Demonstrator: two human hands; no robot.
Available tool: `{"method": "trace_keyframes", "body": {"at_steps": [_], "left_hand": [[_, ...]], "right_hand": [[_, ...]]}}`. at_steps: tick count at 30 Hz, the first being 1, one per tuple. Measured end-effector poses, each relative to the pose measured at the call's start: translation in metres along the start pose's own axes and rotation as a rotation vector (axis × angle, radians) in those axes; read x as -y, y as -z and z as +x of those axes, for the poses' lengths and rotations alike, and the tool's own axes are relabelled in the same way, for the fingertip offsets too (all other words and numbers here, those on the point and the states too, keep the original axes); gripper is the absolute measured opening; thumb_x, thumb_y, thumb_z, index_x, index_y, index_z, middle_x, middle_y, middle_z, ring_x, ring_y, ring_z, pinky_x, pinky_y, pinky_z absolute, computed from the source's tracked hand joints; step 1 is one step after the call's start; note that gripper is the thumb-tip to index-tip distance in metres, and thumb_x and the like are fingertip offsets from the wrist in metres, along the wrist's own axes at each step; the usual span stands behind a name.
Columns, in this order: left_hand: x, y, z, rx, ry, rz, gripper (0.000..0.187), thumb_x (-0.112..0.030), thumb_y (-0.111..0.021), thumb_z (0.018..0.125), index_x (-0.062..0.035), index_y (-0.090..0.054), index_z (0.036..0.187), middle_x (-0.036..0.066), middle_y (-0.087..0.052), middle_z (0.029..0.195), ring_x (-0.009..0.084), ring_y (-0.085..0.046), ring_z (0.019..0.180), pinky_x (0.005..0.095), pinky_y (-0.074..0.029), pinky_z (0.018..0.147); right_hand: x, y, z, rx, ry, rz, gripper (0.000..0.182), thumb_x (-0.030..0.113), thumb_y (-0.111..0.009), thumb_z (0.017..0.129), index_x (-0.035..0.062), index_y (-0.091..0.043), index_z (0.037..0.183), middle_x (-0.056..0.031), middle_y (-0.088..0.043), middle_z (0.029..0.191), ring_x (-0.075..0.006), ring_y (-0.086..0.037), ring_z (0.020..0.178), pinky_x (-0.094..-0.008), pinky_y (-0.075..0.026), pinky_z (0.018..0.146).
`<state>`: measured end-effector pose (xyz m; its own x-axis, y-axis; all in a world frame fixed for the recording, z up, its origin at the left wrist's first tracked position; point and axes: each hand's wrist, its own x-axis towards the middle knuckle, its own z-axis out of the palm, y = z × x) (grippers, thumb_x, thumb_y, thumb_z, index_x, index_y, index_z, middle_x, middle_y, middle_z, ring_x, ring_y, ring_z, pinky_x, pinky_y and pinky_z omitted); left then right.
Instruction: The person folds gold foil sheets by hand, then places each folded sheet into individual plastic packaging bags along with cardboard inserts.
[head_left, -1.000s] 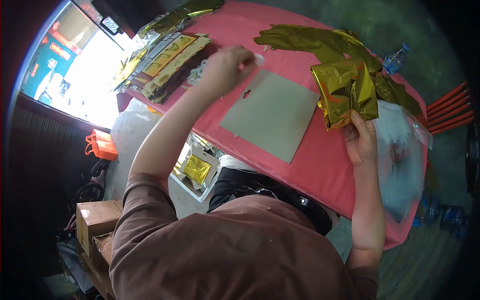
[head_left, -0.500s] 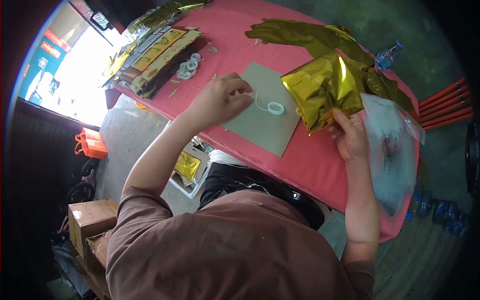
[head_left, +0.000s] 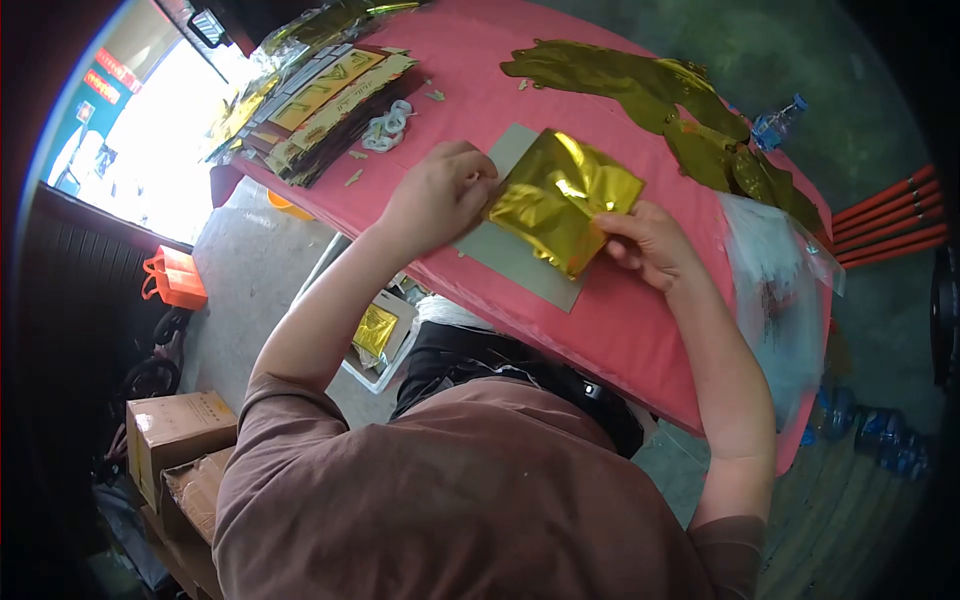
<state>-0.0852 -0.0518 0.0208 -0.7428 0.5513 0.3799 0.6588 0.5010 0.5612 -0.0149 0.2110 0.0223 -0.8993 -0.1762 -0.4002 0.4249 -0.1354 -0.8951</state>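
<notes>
A folded gold foil packet (head_left: 570, 200) is tilted over the grey board (head_left: 518, 262), with its lower right corner pinched in my right hand (head_left: 650, 243). My left hand (head_left: 443, 195) is closed, its fingertips curled at the foil's left edge; what they hold is hidden. The board lies on the pink-covered table (head_left: 600, 335), partly covered by the foil. The small coil of white ribbon seen on the board before is out of sight behind the packet.
Printed packages (head_left: 330, 105) are stacked at the far left, beside white ribbon coils (head_left: 388, 128). Flat gold foil balloons (head_left: 620, 85) lie along the back. Clear plastic bags (head_left: 775, 300) hang over the right edge, near a water bottle (head_left: 780, 122). A bin (head_left: 385, 345) stands below.
My right hand has carried the gold foil packet left and over the board, hiding the ribbon coil. My left hand stays near the board's left side, now at the foil's edge.
</notes>
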Motion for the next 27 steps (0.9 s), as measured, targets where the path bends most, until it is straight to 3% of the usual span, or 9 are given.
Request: {"method": "trace_keyframes", "body": {"at_steps": [1,3,8,10,16,19,27], "left_hand": [[0.004,-0.003,-0.002,-0.005,0.005,-0.002,0.012,-0.011,-0.059,0.08,-0.0024,-0.063,0.088,0.011,-0.059,0.089,0.0245,-0.059,0.083,0.0333,-0.047,0.073],[0.008,-0.01,-0.004,0.07,-0.207,0.034,0.013,-0.01,-0.06,0.079,-0.0019,-0.063,0.089,0.012,-0.058,0.09,0.0272,-0.058,0.086,0.0362,-0.047,0.077],[0.002,-0.022,0.007,0.087,-0.219,0.115,0.016,-0.01,-0.061,0.079,-0.0029,-0.063,0.094,0.014,-0.057,0.092,0.0285,-0.057,0.088,0.0378,-0.046,0.078],[0.001,-0.021,0.017,0.303,-0.119,-0.011,0.015,-0.015,-0.058,0.08,-0.0052,-0.061,0.091,0.011,-0.057,0.089,0.0307,-0.057,0.086,0.0394,-0.046,0.075],[0.0,-0.03,0.029,0.296,-0.309,0.165,0.011,-0.014,-0.052,0.084,-0.0032,-0.054,0.084,0.014,-0.055,0.084,0.0324,-0.057,0.084,0.0402,-0.046,0.073],[-0.009,-0.029,0.03,0.26,-0.283,0.105,0.01,-0.013,-0.051,0.086,-0.0046,-0.05,0.09,0.012,-0.052,0.086,0.0314,-0.054,0.085,0.0402,-0.045,0.071],[-0.025,-0.05,0.025,0.232,-0.313,0.027,0.011,-0.013,-0.055,0.084,-0.0041,-0.059,0.088,0.011,-0.056,0.084,0.0295,-0.057,0.08,0.0389,-0.047,0.069]], "right_hand": [[0.0,0.004,-0.002,0.003,-0.003,-0.006,0.012,0.013,-0.062,0.083,0.0033,-0.058,0.089,-0.0003,-0.059,0.072,-0.0028,-0.046,0.047,-0.0153,-0.028,0.036],[-0.001,0.013,-0.007,-0.098,0.129,0.189,0.01,0.013,-0.06,0.085,0.0043,-0.058,0.09,0.0006,-0.059,0.071,-0.0028,-0.046,0.048,-0.0156,-0.028,0.037],[-0.02,0.034,-0.003,-0.116,0.237,0.371,0.005,0.012,-0.059,0.086,0.0076,-0.058,0.089,0.0016,-0.059,0.071,-0.0047,-0.048,0.049,-0.0185,-0.031,0.041],[-0.023,0.035,-0.002,-0.149,0.264,0.426,0.004,0.012,-0.06,0.086,0.0088,-0.059,0.088,0.0013,-0.061,0.073,-0.0057,-0.05,0.051,-0.0194,-0.033,0.042],[-0.025,0.035,-0.004,-0.135,0.283,0.434,0.004,0.011,-0.06,0.086,0.0097,-0.06,0.09,0.001,-0.062,0.075,-0.0055,-0.053,0.054,-0.0197,-0.037,0.043],[-0.024,0.031,-0.006,-0.171,0.3,0.435,0.006,0.011,-0.061,0.086,0.0097,-0.059,0.091,0.001,-0.062,0.075,-0.0052,-0.054,0.054,-0.0193,-0.038,0.044],[-0.027,0.035,-0.004,-0.17,0.3,0.422,0.009,0.012,-0.061,0.085,0.0094,-0.058,0.093,0.0012,-0.062,0.076,-0.0054,-0.054,0.055,-0.0186,-0.038,0.044]]}}
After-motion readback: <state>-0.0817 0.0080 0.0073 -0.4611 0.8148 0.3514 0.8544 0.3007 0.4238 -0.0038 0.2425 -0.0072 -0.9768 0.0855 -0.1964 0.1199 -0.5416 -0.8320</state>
